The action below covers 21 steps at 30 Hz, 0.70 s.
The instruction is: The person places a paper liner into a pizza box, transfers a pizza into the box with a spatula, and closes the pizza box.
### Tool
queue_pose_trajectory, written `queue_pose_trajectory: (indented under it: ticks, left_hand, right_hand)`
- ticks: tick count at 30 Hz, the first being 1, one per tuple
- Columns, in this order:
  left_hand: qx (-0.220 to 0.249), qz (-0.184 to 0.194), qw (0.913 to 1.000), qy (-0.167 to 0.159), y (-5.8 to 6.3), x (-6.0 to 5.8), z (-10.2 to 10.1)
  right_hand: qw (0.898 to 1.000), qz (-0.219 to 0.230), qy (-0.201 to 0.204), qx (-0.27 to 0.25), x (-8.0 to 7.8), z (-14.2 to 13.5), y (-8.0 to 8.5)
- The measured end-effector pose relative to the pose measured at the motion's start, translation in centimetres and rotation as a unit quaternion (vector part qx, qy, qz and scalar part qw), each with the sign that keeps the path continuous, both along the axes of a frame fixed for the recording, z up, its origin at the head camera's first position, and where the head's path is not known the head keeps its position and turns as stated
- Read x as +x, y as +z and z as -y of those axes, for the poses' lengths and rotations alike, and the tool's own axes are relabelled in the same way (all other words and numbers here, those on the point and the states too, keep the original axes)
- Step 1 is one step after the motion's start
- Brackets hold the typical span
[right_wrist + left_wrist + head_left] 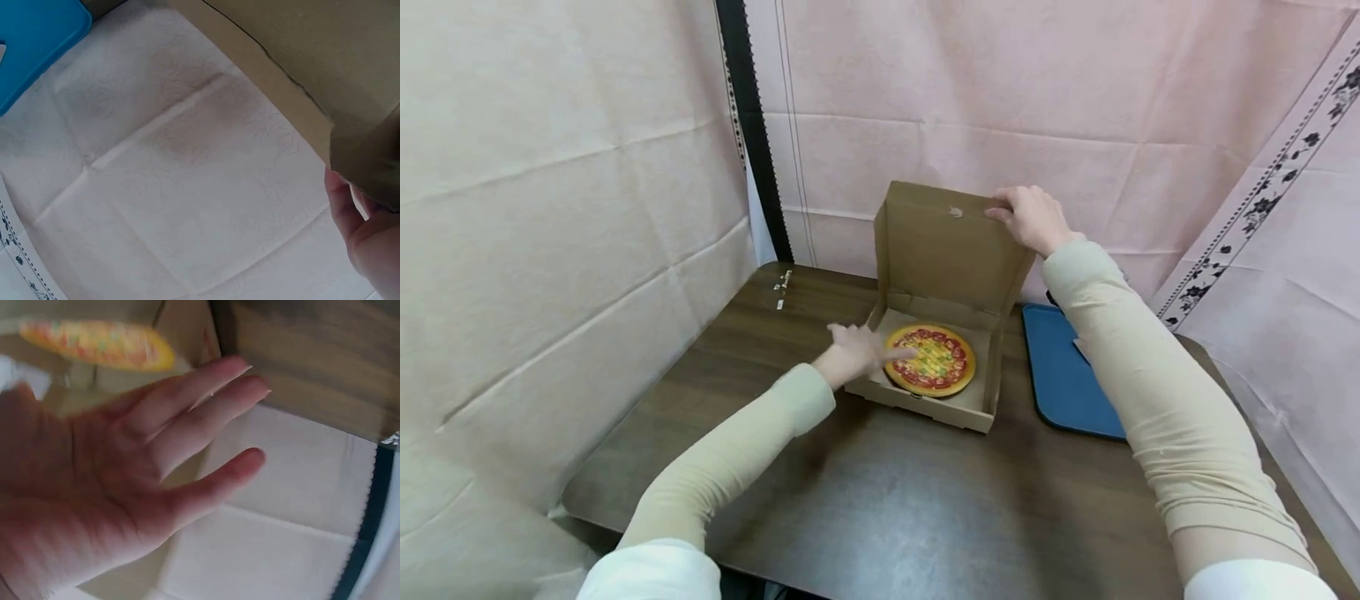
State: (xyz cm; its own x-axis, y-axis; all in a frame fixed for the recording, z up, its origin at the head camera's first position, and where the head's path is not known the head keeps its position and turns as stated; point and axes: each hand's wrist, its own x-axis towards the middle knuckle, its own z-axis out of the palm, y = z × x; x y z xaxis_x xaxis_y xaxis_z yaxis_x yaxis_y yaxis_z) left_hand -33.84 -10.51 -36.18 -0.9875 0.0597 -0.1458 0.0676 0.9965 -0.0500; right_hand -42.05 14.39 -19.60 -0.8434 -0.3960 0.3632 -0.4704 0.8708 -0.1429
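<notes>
A brown cardboard pizza box (951, 242) stands on the table with its lid raised. Inside lies a round pizza (929, 360) with red and yellow topping. My right hand (1033, 218) holds the lid's upper right corner, and the right wrist view shows fingers (340, 200) at the cardboard edge. Over the left side of the box is my left hand (853, 354), its fingers spread and its thumb overlapping the pizza in the head view. The left wrist view shows that palm bare, with the pizza (100, 345) blurred beyond it.
A blue tray (1067, 375) lies on the table right of the box, partly under my right forearm, with a small item on it. Pink cloth (1000, 83) hangs behind the brown table (880, 500). Small white labels (781, 292) mark its far left corner.
</notes>
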Motion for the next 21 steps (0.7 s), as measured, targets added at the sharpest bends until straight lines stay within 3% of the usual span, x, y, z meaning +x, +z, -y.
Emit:
queue_pose_trajectory:
  ticks: [2, 3, 4, 6, 7, 9, 11, 12, 13, 15, 17, 19, 21]
  left_hand:
    - [0.119, -0.044, 0.9917, 0.022, 1.1, -1.6, 0.8]
    - [0.186, -0.062, 0.9802, 0.025, 1.7, -2.6, 1.2]
    - [0.257, -0.073, 0.9632, 0.025, 2.4, -3.7, 1.7]
    - [0.395, -0.079, 0.9151, 0.015, 3.8, -5.9, 2.3]
    - [0.458, -0.068, 0.8865, 0.01, 4.4, -6.8, 2.5]
    - [0.546, -0.04, 0.8369, 0.0, 5.6, -8.5, 2.6]
    - [0.602, -0.016, 0.7984, 0.005, 6.4, -9.6, 2.4]
    - [0.616, -0.005, 0.7876, 0.009, 6.8, -9.9, 2.3]
    - [0.622, 0.002, 0.7825, 0.012, 7.0, -10.1, 2.1]
    - [0.623, 0.013, 0.782, 0.014, 7.5, -10.1, 1.7]
    - [0.61, 0.017, 0.7924, 0.009, 8.0, -10.0, 1.3]
    - [0.599, 0.018, 0.8003, 0.002, 8.4, -10.0, 1.0]
    - [0.598, 0.019, 0.8012, 0.0, 8.7, -10.0, 0.8]
  right_hand:
    - [1.0, -0.003, 0.006, -0.005, 0.0, -0.2, -0.3]
    - [1.0, -0.005, 0.01, -0.007, -0.1, -0.4, -0.4]
    - [1.0, -0.009, 0.012, -0.01, -0.1, -0.5, -0.5]
    - [1.0, -0.014, 0.013, -0.014, -0.1, -0.7, -0.8]
    - [1.0, -0.017, 0.012, -0.016, -0.1, -0.9, -0.9]
    - [0.999, -0.022, 0.013, -0.026, -0.2, -1.1, -1.2]
    - [0.999, -0.023, 0.013, -0.04, -0.2, -1.2, -1.4]
    - [0.998, -0.022, 0.013, -0.049, -0.3, -1.2, -1.5]
    - [0.998, -0.019, 0.014, -0.063, -0.3, -1.3, -1.6]
    - [0.995, 0.001, 0.006, -0.096, -0.3, -1.5, -1.7]
    - [0.99, 0.037, -0.008, -0.137, -0.2, -2.0, -1.6]
    - [0.978, 0.09, -0.022, -0.188, 0.0, -2.7, -1.4]
    - [0.956, 0.162, -0.044, -0.241, 0.4, -3.6, -1.1]
